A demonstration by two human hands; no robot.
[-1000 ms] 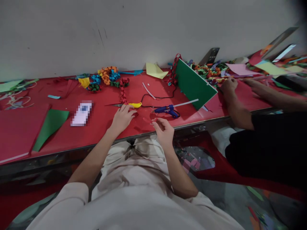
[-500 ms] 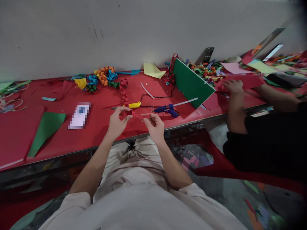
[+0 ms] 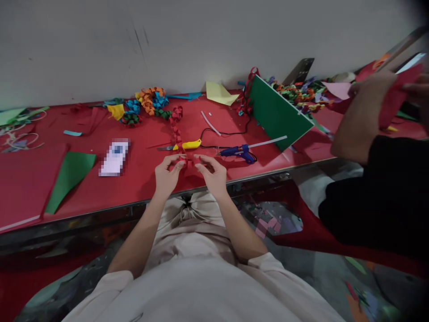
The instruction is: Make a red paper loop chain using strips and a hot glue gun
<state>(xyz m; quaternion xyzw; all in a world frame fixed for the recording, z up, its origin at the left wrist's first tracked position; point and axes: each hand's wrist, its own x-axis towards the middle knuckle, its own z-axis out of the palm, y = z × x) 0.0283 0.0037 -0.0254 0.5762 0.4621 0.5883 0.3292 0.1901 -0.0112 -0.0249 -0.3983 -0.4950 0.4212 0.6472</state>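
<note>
The red paper chain (image 3: 176,131) runs to its near end between the facing hands — the left hand (image 3: 168,175) pinching that end, the right hand (image 3: 214,176) seemingly pinching a red strip (image 3: 190,163) — forearms angled inward over the tabletop (image 3: 129,188), apparently shaping a link, which calls for steady, light fingers.

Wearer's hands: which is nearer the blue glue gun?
Right. The right hand is on the wearer's side of the blue glue gun, slightly left; the left hand is farther left, past the right one.
</note>
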